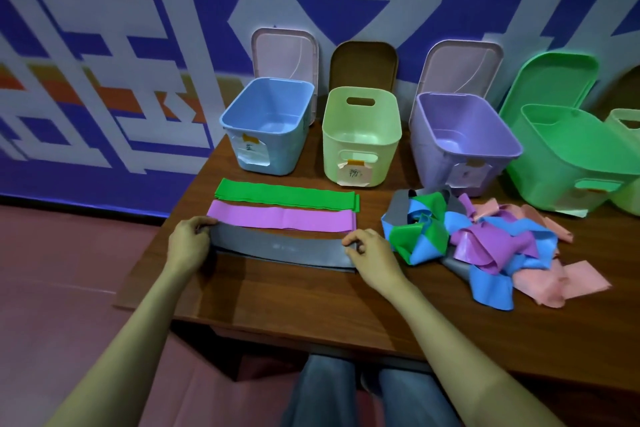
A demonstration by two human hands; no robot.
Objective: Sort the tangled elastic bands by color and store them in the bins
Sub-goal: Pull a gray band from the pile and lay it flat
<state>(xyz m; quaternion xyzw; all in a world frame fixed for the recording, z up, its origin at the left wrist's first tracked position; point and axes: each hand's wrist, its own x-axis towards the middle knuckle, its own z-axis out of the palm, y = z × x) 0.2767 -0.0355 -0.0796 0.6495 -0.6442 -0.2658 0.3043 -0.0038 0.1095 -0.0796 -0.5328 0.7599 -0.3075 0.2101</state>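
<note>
A grey elastic band (280,248) lies stretched flat on the wooden table (277,298). My left hand (190,239) pinches its left end and my right hand (369,253) pinches its right end. Behind it lie a flat purple band (282,218) and a flat green band (287,196), parallel to each other. To the right sits a tangled pile of bands (485,246) in blue, green, purple, pink and grey. At the back stand open bins: blue (266,125), pale yellow-green (362,139), purple (464,139) and green (568,156).
Bin lids (284,52) lean against the blue-and-white patterned wall behind the bins. Another pale bin (628,163) shows at the far right edge. The table's left edge runs close to my left hand. My legs are under the table's front edge.
</note>
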